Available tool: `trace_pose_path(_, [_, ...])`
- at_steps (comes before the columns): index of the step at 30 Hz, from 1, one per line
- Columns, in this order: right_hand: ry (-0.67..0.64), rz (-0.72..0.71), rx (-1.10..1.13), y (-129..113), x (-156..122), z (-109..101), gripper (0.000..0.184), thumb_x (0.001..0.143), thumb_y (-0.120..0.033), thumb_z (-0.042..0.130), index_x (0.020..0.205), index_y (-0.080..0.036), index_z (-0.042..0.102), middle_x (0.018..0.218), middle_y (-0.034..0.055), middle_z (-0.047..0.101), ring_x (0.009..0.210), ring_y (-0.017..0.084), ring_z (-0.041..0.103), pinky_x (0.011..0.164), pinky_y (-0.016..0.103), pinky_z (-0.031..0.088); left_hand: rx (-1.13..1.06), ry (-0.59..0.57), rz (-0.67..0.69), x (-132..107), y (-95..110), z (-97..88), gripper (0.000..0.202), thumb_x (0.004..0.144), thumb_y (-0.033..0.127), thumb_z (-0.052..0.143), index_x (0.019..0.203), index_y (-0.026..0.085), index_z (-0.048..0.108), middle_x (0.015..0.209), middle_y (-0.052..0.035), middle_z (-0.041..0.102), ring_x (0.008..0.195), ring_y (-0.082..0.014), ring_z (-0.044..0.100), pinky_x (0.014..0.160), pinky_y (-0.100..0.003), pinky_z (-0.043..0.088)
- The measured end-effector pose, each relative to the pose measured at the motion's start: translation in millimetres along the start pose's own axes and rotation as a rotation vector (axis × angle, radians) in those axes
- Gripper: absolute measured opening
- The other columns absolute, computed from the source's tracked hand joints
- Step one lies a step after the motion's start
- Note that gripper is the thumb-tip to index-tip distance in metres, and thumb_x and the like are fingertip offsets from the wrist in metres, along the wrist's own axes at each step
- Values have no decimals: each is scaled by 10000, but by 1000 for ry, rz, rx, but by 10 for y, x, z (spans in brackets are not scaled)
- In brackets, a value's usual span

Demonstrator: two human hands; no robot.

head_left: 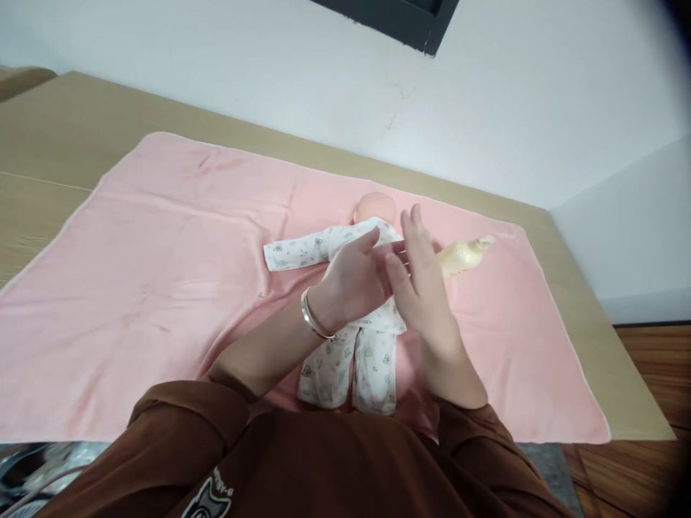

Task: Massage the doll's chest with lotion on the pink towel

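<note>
A baby doll (374, 208) lies on its back on a pink blanket (162, 244), dressed in a white printed romper (345, 360). One sleeve of the romper stretches out to the left; the doll's bare right arm (464, 255) sticks out to the right. My left hand (353, 277), with a bracelet on the wrist, rests on the doll's chest with its fingers pressed against the fabric. My right hand (424, 277) hovers edge-on just beside it over the doll's torso, fingers stretched out and together, holding nothing.
The blanket covers most of a light wooden table (48, 122) set against a white wall (486, 108). A dark frame (410, 21) hangs above. Wooden floor (648, 403) shows at the right past the table's edge.
</note>
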State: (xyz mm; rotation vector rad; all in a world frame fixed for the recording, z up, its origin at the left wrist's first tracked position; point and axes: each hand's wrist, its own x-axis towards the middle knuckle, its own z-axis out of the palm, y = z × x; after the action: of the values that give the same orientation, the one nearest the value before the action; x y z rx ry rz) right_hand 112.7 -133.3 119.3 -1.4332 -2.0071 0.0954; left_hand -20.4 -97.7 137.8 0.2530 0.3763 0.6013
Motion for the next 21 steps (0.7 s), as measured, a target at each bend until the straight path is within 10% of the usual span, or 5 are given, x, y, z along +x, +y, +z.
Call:
trace_pose_path(8, [-69,-212,-147,-315,-153,57,833,994,-607,334,1620,-197,-32,1706,129,12,1561,398,-36,1213,725,44,68,-88,91,-202,78,81,623,998,624,240,1380,236,544,1381,-65,638,1421,-283,478,1181,-453,393])
trace_pose_path(13, [-164,-343,-68,-393,-212,25,762,1015,-591,295,1619,-169,100,1677,147,201,1568,346,92,1250,654,111,249,-11,301,-263,262,60,690,990,659,124,1313,263,588,1420,-33,591,1497,-283,363,1164,-465,406])
trace_pose_path(21, [-41,-131,-124,-113,-75,-18,628,1046,-478,237,1612,-218,151,1677,96,227,1562,298,166,1258,632,122,178,-31,286,-100,-56,87,551,1024,572,235,1340,262,563,1412,-28,612,1486,-280,385,1213,-486,372])
